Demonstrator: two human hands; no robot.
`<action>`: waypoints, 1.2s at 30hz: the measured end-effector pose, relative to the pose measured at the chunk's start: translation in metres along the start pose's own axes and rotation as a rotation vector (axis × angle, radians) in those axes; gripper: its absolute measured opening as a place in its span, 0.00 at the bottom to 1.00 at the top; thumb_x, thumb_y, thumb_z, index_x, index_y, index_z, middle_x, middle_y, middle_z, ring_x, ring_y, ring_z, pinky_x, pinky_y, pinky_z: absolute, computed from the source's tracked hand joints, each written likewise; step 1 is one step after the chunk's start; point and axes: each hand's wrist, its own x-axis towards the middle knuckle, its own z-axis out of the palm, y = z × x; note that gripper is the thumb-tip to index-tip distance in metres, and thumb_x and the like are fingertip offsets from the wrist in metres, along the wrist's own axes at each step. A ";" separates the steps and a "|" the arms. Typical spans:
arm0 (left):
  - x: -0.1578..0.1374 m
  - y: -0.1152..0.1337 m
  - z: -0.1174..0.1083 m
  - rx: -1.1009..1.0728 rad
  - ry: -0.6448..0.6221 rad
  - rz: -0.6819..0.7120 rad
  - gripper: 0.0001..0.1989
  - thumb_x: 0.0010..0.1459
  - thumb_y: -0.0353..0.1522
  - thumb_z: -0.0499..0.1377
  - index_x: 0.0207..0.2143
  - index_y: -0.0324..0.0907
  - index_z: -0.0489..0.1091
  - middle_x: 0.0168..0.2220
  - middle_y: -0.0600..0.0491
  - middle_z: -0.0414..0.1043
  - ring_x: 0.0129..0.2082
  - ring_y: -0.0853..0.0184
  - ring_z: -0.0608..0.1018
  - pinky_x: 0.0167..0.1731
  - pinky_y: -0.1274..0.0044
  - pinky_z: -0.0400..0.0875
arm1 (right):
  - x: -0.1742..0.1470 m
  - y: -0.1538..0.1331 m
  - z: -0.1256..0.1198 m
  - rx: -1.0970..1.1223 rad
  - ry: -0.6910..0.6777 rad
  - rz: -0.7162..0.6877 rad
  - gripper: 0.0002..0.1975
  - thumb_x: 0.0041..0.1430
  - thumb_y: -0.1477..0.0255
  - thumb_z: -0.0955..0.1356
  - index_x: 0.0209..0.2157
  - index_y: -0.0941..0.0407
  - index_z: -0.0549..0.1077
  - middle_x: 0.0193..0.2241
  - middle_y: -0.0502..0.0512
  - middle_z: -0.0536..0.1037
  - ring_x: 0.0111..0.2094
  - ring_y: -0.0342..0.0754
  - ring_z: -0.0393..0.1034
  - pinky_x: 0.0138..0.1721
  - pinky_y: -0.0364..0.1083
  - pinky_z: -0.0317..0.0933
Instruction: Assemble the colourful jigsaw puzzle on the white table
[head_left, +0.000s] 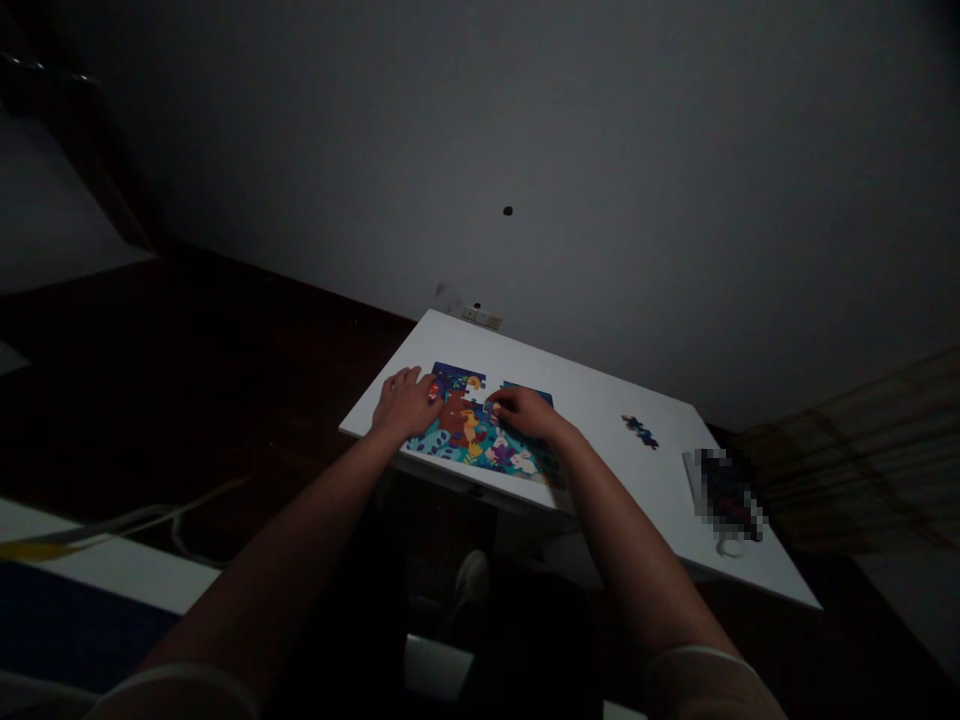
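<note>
A colourful jigsaw puzzle [469, 430] with animals and plants on it lies on the white table [600, 390], with a gap showing white near its upper middle. My left hand [406, 402] rests palm down on the puzzle's left edge, its fingers spread. At the right side of the gap, my right hand [525, 410] has its thumb and fingers closed together on a small puzzle piece [492, 408]. The fingers partly cover that piece, and the hand hides part of the puzzle's right side.
Several loose puzzle pieces [640, 432] lie together on the table to the right. Farther right is a blurred-out dark object [727, 495] near the table's edge. A grey wall [525, 140] with a socket strip [482, 318] stands behind the table. The room is dim.
</note>
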 end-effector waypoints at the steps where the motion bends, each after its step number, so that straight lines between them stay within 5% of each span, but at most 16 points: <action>1: 0.000 0.000 0.000 -0.003 -0.001 0.000 0.29 0.76 0.46 0.53 0.71 0.44 0.75 0.76 0.38 0.69 0.77 0.44 0.67 0.75 0.53 0.60 | 0.000 0.000 0.001 0.000 0.002 0.001 0.14 0.72 0.76 0.73 0.53 0.51 0.89 0.52 0.59 0.90 0.50 0.57 0.85 0.57 0.51 0.74; 19: 0.001 -0.001 0.000 0.030 -0.010 -0.001 0.29 0.75 0.45 0.54 0.72 0.45 0.74 0.77 0.39 0.68 0.77 0.45 0.67 0.74 0.53 0.61 | -0.003 -0.008 0.009 -0.020 0.056 0.071 0.15 0.69 0.78 0.75 0.54 0.55 0.88 0.54 0.65 0.89 0.52 0.59 0.84 0.58 0.53 0.74; 30: 0.000 0.001 -0.002 0.025 -0.004 0.004 0.30 0.75 0.45 0.53 0.72 0.44 0.74 0.76 0.37 0.69 0.76 0.44 0.68 0.74 0.53 0.62 | -0.011 0.000 0.022 0.024 0.149 0.039 0.18 0.70 0.77 0.75 0.59 0.54 0.85 0.59 0.65 0.84 0.60 0.57 0.80 0.67 0.56 0.70; 36: -0.002 0.003 -0.005 0.029 -0.007 -0.001 0.30 0.76 0.45 0.51 0.72 0.43 0.74 0.77 0.37 0.68 0.77 0.44 0.67 0.74 0.54 0.62 | -0.013 0.008 0.028 0.119 0.209 0.052 0.16 0.68 0.76 0.75 0.56 0.53 0.83 0.54 0.61 0.85 0.54 0.54 0.81 0.62 0.55 0.73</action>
